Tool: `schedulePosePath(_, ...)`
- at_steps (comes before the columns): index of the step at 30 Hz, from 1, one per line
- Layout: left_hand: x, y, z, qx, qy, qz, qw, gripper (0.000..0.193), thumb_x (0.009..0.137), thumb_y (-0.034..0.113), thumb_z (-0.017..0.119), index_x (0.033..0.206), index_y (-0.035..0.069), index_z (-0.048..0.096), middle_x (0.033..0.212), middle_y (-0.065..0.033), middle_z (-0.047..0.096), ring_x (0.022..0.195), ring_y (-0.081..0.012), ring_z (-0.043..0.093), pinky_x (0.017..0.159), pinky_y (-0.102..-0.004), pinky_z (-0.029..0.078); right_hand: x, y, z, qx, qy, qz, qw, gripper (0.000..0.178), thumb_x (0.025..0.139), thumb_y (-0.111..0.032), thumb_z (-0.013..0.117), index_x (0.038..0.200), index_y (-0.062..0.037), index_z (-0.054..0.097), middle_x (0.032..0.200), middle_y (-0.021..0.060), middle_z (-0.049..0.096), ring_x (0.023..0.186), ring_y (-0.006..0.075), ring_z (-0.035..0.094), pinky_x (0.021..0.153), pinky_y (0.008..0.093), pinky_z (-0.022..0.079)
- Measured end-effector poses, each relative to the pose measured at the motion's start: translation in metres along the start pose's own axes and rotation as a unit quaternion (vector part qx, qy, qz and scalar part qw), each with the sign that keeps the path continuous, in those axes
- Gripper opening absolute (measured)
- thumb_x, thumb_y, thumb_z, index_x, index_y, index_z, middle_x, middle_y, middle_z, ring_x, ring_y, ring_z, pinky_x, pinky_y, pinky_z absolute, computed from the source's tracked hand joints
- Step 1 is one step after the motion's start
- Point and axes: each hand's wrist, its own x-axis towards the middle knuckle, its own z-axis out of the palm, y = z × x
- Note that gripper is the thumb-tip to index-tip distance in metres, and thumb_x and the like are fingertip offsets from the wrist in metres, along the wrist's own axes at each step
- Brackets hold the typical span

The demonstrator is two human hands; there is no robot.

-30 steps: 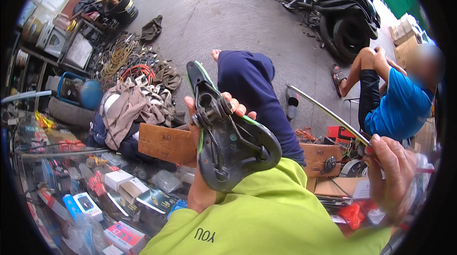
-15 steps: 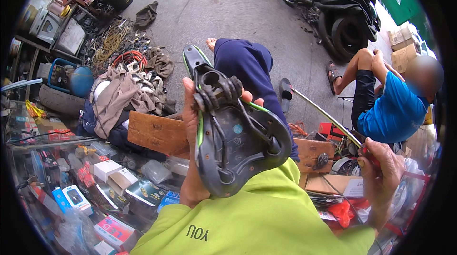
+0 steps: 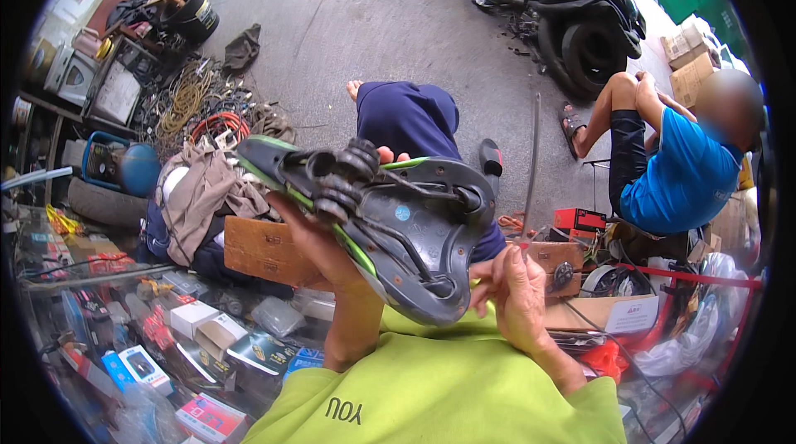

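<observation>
My left hand [image 3: 319,249] grips a black bicycle saddle [image 3: 419,224] with green edging. The saddle's underside faces up, showing its rails and the seat clamp [image 3: 344,179]; its nose points up-left. Some of my left fingertips show beyond its far edge. By the saddle's wide rear end, my right hand [image 3: 516,291] is closed round a long thin metal rod [image 3: 532,162] with red near the grip. The rod stands away from me; my fingers hide its lower end. Whether my right fingers touch the saddle, I cannot tell.
A wooden bench [image 3: 265,252] lies beneath my arms, beside a case of boxed small parts [image 3: 211,419]. Cloths [image 3: 207,195] and coiled cables [image 3: 186,96] lie at the left. Another person [image 3: 684,170] in blue sits at the right, near stacked tyres [image 3: 593,50].
My right hand has come left, from the far right to the saddle's rear, and the rod now stands nearly upright. The saddle has turned, its nose swinging left.
</observation>
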Motion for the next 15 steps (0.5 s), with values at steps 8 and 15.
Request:
schedulePosePath(8,-0.018,-0.007,0.010,-0.113,-0.087,-0.157,0.977,0.056,0.103,0.055,0.045,0.133,0.010,0.059,0.163,-0.0195,0.026,0.149,-0.0403,0.026,0.120,-0.0597,0.025,0.026,-0.027,0.008,-0.120,0.032,-0.155,0.980,0.027,0.094,-0.019,0.075,0.079,-0.0056,0.057,0.068,-0.0074,0.048,0.064,0.0022,0.039,0.055,0.0223,0.034)
schedulePosePath(15,-0.047,0.014,0.005,-0.255,-0.093,-0.381,0.884,0.078,0.095,0.042,0.057,0.153,-0.001,0.028,0.145,-0.0334,0.043,0.123,-0.0500,0.055,0.093,-0.0582,0.053,0.079,-0.082,-0.007,-0.251,-0.105,-0.158,0.949,0.031,0.089,-0.026,0.080,0.083,0.0001,0.064,0.066,-0.0050,0.053,0.064,0.0044,0.047,0.058,0.0256,0.042)
